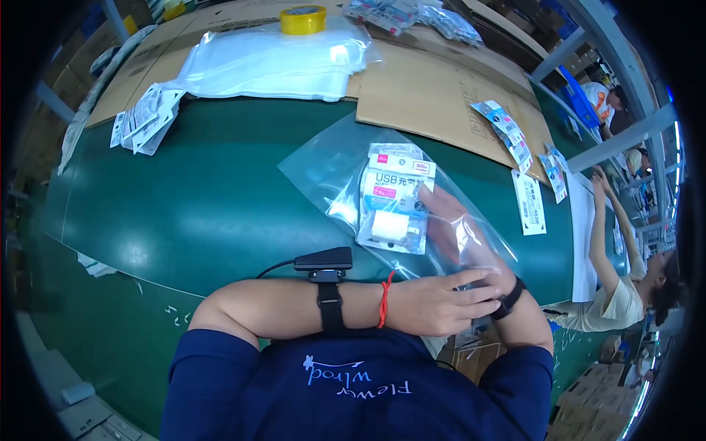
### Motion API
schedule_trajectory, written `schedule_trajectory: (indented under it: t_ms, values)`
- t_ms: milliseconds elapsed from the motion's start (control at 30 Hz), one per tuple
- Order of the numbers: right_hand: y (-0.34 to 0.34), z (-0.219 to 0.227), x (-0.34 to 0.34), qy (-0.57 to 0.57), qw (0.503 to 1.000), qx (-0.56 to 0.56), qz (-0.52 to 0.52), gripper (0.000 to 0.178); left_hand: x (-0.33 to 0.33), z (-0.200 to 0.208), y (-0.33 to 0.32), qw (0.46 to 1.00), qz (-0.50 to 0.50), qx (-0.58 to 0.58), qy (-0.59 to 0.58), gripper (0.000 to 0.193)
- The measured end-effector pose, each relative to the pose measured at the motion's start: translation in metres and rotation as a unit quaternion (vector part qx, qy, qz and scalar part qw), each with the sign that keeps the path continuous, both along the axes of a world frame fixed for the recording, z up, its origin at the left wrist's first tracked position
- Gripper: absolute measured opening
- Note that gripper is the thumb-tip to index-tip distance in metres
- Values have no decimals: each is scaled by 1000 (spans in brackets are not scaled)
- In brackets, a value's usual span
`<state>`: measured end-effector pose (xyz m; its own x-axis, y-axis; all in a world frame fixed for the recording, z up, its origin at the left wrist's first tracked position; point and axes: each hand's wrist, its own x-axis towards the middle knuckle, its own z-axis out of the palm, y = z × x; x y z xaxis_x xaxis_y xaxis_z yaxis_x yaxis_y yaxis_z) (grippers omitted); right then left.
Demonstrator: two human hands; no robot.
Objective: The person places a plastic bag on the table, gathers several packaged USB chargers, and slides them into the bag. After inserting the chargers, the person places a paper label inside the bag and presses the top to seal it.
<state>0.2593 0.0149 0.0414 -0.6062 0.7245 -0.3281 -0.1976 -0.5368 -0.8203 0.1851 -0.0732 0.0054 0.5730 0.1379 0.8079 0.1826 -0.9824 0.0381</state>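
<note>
A large clear plastic bag (323, 173) lies over the green table with a small charger pack (397, 192) inside it, stacked on at least one similar pack. My right hand (456, 224) reaches into the bag from the lower right, its fingers closed on the right edge of the packs. Across my right wrist lies my left hand (441, 305), fingers bent around the mouth of the bag. Its fingertips are partly hidden by the film and the other wrist.
Clear bags (287, 66) are stacked on cardboard (434, 99) behind, topped by a yellow tape roll (303, 20). White tags (151, 117) lie left. More packs (504, 132) and a white label (529, 202) lie right. A co-worker (625, 279) stands at right.
</note>
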Motion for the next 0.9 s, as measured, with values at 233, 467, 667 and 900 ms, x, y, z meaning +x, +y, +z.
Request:
schedule_trajectory:
  t_ms: [233,467,667,900]
  values:
    - [12,0,20,-202,965,36,163,52,2,-11,-7,1000,5,-5,-6,23]
    - [-13,-16,-23,-96,993,27,69,52,2,-4,-17,997,-58,30,28,27]
    - [-10,-35,-62,-45,998,51,5,53,12,-5,-29,992,-102,74,9,26]
    - [7,-16,-47,-176,974,102,94,56,-17,17,-9,985,-150,-81,-23,39]
